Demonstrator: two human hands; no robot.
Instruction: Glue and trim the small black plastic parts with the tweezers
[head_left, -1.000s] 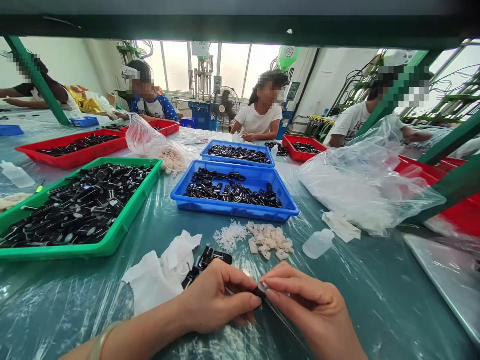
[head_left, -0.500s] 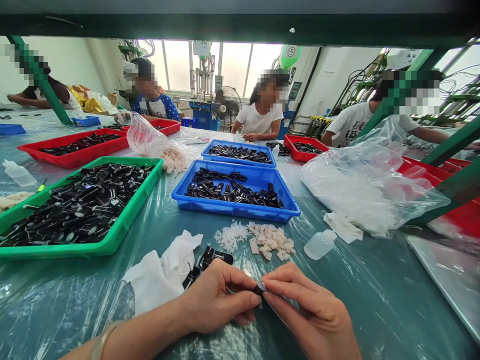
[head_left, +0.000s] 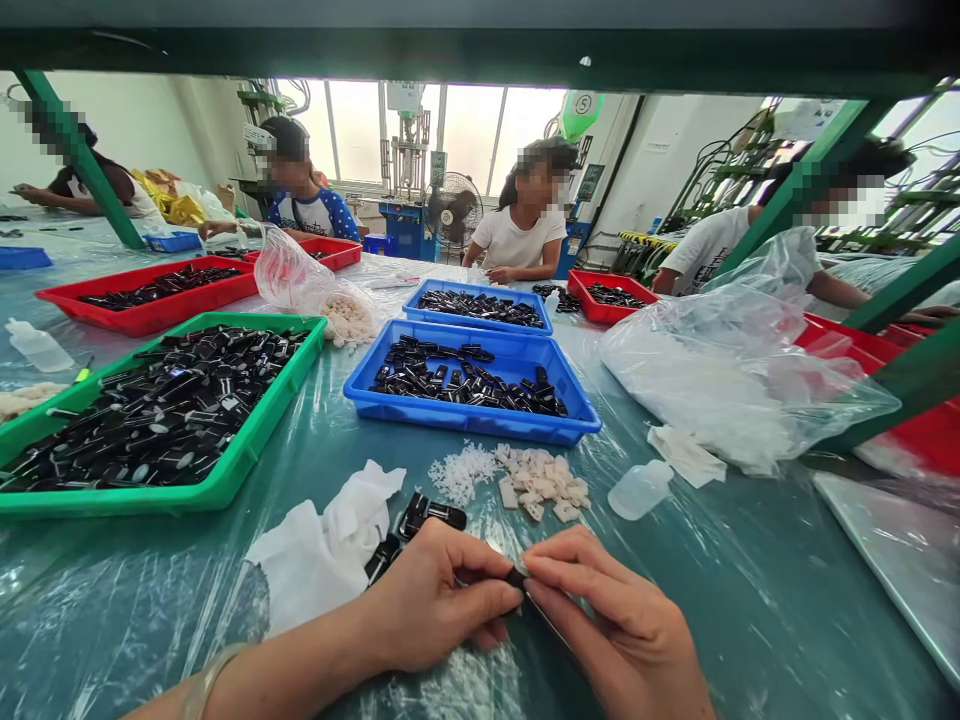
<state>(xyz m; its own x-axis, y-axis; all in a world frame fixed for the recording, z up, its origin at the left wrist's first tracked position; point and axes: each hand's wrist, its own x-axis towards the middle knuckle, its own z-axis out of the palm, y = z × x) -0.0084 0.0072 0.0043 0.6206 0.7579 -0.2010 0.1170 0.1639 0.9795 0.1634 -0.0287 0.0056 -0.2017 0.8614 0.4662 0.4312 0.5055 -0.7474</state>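
Observation:
Between both sets of fingertips sits a small black part (head_left: pixel 516 578), mostly covered, so its full shape cannot be made out. My left hand (head_left: pixel 442 600) pinches it from the left. From the right, my right hand (head_left: pixel 611 615) closes its thumb and fingers on the same part; a pale bit shows at those fingertips. Several black parts (head_left: pixel 431 514) lie just behind my left hand, beside a crumpled white cloth (head_left: pixel 322 550). Small clear plastic pieces (head_left: pixel 461 472) and flat beige pieces (head_left: pixel 544 482) are heaped beyond my hands.
A blue tray (head_left: pixel 480 422) and a green tray (head_left: pixel 217 490) hold many black parts. On the right are a small squeeze bottle (head_left: pixel 640 490), a clear plastic bag (head_left: pixel 735 390) and a metal sheet (head_left: pixel 892 560). Green frame bars (head_left: pixel 915 370) cross the right side. Co-workers sit opposite.
My hands stay nearly in place on the black part, with only slight finger movement. Across the table, the co-workers at the right and far left have shifted their heads and arms.

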